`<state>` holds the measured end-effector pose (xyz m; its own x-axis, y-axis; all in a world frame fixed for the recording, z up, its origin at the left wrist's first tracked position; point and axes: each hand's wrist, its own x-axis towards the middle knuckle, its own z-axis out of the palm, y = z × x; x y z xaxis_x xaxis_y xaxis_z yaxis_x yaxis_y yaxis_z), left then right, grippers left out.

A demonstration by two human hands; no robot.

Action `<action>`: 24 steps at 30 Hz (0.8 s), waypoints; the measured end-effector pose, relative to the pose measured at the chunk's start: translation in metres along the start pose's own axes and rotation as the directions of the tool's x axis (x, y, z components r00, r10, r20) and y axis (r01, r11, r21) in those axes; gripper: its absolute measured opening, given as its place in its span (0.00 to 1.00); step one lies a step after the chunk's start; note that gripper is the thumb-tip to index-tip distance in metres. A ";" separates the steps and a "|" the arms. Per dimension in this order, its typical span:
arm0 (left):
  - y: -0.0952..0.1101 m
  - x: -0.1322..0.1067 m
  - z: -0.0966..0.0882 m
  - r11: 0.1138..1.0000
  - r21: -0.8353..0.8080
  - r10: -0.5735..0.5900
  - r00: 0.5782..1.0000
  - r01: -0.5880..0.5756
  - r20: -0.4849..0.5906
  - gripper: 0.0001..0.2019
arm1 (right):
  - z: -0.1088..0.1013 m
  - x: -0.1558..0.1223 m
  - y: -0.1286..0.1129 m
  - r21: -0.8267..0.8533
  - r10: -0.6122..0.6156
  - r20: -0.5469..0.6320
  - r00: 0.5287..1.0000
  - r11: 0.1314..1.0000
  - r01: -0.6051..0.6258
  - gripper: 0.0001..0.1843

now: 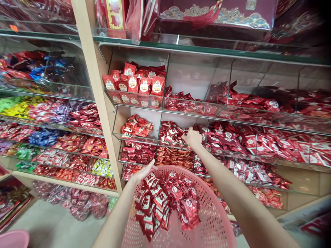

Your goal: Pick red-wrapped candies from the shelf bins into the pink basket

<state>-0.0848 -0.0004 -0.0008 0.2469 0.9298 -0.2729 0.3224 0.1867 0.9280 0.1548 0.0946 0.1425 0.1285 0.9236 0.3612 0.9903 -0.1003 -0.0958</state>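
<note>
basket (pixel 216 210), pink, perforated and round-rimmed, contains two adjoining heaps of small sealed packets. left heap (pixel 155 203): red packets with pale panels and dark red printed marks. right heap (pixel 184 199): plain red packets with a pale round emblem. bare basket floor shows at the right and at the lower edge.

left hand (pixel 143 173) lies against the left part of the rim, fingers extended; whether they clench the rim cannot be told. right hand (pixel 194 138) is at a clear-fronted shelf compartment, fingers bent and pointing left. whether the fingertips grasp a packet or are released cannot be told.

compartment packets (pixel 170 133), red with pale panels, lie directly to the left of the right fingertips and partly below them. orange-red packets (pixel 137 127) occupy the adjacent compartment on the left; dark red packets (pixel 223 137) occupy the one on the right. biscuit packets (pixel 144 82) stand in rows one tier above.

packet material: glossy, crinkled film, flat rectangular form. dividers and front strips: transparent, straight-edged. upright (pixel 90 75): pale, smooth, wood-coloured.
</note>
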 end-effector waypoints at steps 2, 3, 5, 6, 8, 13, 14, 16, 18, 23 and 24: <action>0.000 0.000 0.000 1.000 0.004 0.008 1.000 -0.008 0.010 0.35 | -0.003 -0.002 -0.001 -0.007 0.000 -0.023 1.000 1.000 -0.001 0.24; 0.000 0.000 0.000 1.000 0.003 0.010 1.000 -0.010 0.016 0.36 | -0.005 -0.003 -0.001 -0.024 -0.008 -0.021 1.000 1.000 0.007 0.23; 0.002 0.000 0.000 1.000 -0.002 0.008 1.000 -0.008 0.028 0.36 | -0.013 -0.005 -0.002 -0.074 -0.028 0.019 0.999 0.997 0.030 0.21; 0.003 -0.001 -0.001 1.000 -0.005 0.006 0.999 -0.006 0.034 0.36 | -0.020 -0.006 -0.001 -0.097 -0.039 0.048 0.998 0.994 0.044 0.21; 0.004 -0.002 -0.001 1.000 -0.011 0.001 0.999 -0.001 0.038 0.36 | -0.037 -0.012 0.000 -0.136 -0.065 0.076 0.995 0.988 0.075 0.20; 0.006 -0.002 -0.001 0.998 -0.060 0.003 1.000 -0.002 0.028 0.35 | -0.087 -0.046 0.002 -0.105 -0.278 0.067 0.958 0.953 0.284 0.18; 0.006 -0.001 -0.001 0.997 -0.078 0.006 0.999 -0.003 0.033 0.35 | -0.091 -0.057 0.000 -0.029 -0.369 0.107 0.923 0.927 0.374 0.18; 0.005 0.000 0.000 0.992 -0.128 0.028 0.997 -0.018 0.078 0.35 | -0.086 -0.082 -0.010 0.170 -0.586 0.175 0.791 0.809 0.562 0.16; 0.003 0.002 -0.001 0.980 -0.192 0.070 0.987 -0.042 0.145 0.37 | -0.065 -0.108 -0.025 0.322 -0.779 0.204 0.593 0.625 0.711 0.14; -0.009 0.008 -0.006 0.985 -0.173 0.002 0.995 0.015 0.100 0.38 | 0.016 -0.159 -0.071 0.347 -0.928 0.313 0.202 0.310 0.885 0.14; -0.012 0.010 -0.008 0.988 -0.150 -0.016 0.997 0.026 0.072 0.38 | 0.028 -0.165 -0.078 0.333 -0.941 0.295 0.168 0.266 0.904 0.14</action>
<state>-0.0931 0.0089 -0.0122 0.3071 0.9015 -0.3049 0.1883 0.2564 0.9480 0.0548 -0.0392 0.0640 -0.9254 0.3586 -0.1228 0.3623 0.9320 -0.0081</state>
